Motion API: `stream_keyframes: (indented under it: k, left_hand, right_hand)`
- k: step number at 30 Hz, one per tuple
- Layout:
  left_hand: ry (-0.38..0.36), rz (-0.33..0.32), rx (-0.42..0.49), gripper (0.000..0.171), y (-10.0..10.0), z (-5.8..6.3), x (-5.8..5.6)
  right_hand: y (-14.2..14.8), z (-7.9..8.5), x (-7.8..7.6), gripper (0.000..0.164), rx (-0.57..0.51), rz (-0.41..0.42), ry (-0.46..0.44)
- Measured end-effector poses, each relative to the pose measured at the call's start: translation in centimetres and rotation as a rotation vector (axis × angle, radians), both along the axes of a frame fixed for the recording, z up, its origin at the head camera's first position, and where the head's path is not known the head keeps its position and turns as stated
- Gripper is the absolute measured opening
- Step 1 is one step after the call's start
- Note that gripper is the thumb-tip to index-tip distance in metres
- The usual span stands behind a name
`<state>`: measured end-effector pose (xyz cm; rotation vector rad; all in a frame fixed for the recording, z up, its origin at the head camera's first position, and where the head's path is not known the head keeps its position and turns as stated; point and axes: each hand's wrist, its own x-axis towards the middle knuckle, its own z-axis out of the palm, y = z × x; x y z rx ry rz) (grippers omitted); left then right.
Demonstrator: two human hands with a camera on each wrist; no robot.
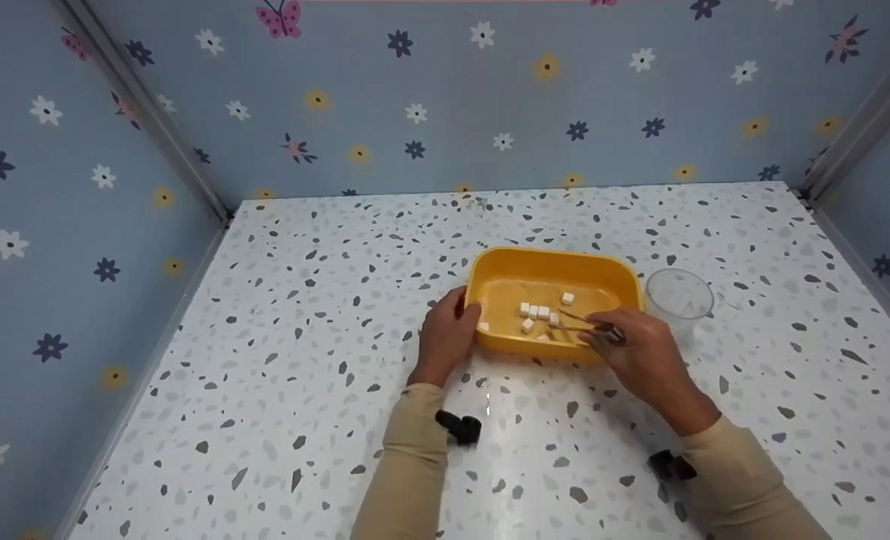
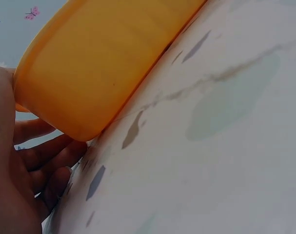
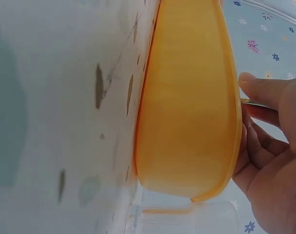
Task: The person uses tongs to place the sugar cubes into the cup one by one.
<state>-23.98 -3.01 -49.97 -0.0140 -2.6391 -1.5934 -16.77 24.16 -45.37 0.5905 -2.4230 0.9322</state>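
A yellow plastic tub (image 1: 557, 264) rests on the speckled table, with several small white cubes (image 1: 533, 311) on its floor. At the tub's left end my left hand (image 1: 446, 339) holds the wall, thumb over the rim and fingers along the outside. Metal tweezers (image 1: 581, 328) are pinched in my right hand (image 1: 646, 356), which is over the tub's front right corner. Their two tips are spread apart inside the tub, right by the cubes. In the right wrist view, the tub's side (image 3: 187, 107) hides the cubes and the tweezer tips.
A clear cup (image 1: 679, 294) stands just right of the tub, close to my right hand. Patterned blue panels (image 1: 475, 97) wall in the speckled table (image 1: 302, 315) at the back and both sides.
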Motion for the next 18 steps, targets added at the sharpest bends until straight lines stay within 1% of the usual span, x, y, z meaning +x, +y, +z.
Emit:
stream_keyframes:
  k: [7, 18]
  left_hand:
    - [-0.030, 0.011, -0.006, 0.046, -0.11, 0.23, -0.06]
    - [-0.045, 0.012, -0.018, 0.046, 0.24, 0.25, 0.09]
  right_hand:
    - [-0.18, 0.08, -0.40, 0.021, -0.012, 0.016, -0.019]
    - [-0.12, -0.12, -0.56, 0.023, -0.012, 0.015, -0.024]
